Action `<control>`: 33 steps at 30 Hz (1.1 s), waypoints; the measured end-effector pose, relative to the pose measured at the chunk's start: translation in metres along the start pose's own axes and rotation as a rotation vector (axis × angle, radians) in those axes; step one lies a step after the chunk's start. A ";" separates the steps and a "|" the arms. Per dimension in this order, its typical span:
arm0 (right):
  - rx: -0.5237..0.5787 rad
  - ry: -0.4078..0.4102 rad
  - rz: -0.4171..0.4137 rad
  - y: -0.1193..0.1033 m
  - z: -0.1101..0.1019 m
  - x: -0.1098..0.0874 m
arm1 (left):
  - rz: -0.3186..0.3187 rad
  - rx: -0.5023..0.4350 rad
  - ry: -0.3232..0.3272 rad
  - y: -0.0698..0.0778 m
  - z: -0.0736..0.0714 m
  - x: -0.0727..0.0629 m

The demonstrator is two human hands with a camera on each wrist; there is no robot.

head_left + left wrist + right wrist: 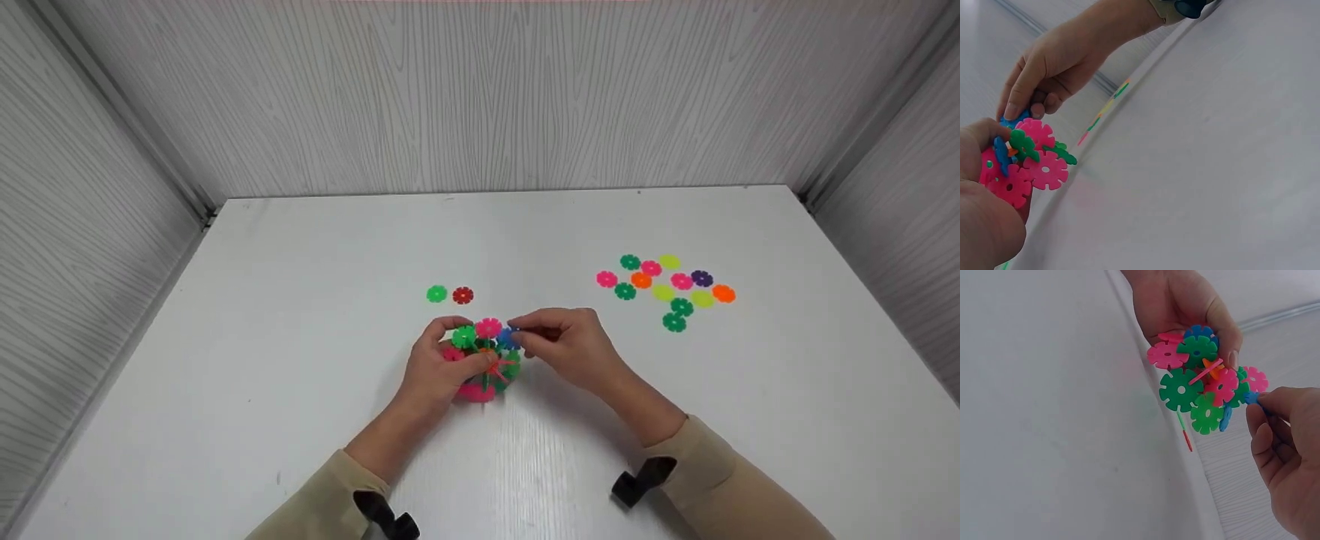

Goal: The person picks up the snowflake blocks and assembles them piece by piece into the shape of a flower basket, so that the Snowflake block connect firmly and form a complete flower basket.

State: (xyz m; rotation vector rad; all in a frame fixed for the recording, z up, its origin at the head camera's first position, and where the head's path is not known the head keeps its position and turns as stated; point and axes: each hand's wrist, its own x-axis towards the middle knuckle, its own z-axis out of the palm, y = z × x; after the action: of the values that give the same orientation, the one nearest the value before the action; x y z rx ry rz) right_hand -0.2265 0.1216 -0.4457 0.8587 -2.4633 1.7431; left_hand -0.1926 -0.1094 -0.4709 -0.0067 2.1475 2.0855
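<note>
My left hand grips a ball-like cluster of interlocking notched plastic discs in pink, green, blue and orange. Its thumb lies across the near side of the cluster, and the palm hides part of it in the left wrist view. From the right, my right hand pinches a blue notched disc between thumb and fingertips, right at the edge of the cluster. In the right wrist view only a small part of that blue disc shows past the fingertips.
Two loose discs, a light green one and a red one, lie on the white table beyond the hands. Several more, such as a purple disc, are spread at the right. White wood-grain panels stand around the table.
</note>
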 end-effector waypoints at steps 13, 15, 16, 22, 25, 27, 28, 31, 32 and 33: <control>-0.016 -0.021 -0.015 0.001 0.003 -0.003 | 0.033 -0.052 -0.033 0.001 0.000 0.000; -0.010 -0.017 -0.022 0.001 0.001 -0.002 | 0.043 -0.060 -0.046 0.001 0.000 0.000; -0.004 -0.015 -0.020 0.001 0.000 -0.001 | 0.043 -0.058 -0.050 0.001 0.000 -0.001; 0.039 -0.015 0.019 0.002 -0.004 0.000 | 0.026 0.003 -0.063 0.000 0.000 -0.002; 0.046 -0.021 0.018 0.003 -0.004 0.000 | 0.040 0.019 -0.074 -0.001 0.001 -0.002; 0.051 -0.024 0.015 0.003 -0.004 0.000 | 0.061 0.047 -0.080 -0.001 0.001 -0.001; 0.051 -0.025 0.012 0.003 -0.004 0.000 | 0.073 0.063 -0.082 -0.001 0.001 -0.001; 0.046 -0.030 0.006 0.002 -0.003 0.001 | 0.095 0.117 -0.078 -0.001 0.001 -0.001; 0.042 -0.031 0.004 0.002 -0.003 0.001 | 0.100 0.132 -0.075 0.000 0.001 -0.001; 0.041 -0.031 0.002 0.002 -0.003 0.001 | 0.105 0.140 -0.076 0.000 0.001 -0.001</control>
State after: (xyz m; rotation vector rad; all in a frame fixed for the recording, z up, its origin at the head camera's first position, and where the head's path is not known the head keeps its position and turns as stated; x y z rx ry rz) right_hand -0.2288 0.1247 -0.4457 0.8931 -2.4565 1.8014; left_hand -0.1920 -0.1086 -0.4708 0.2019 2.2888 1.9486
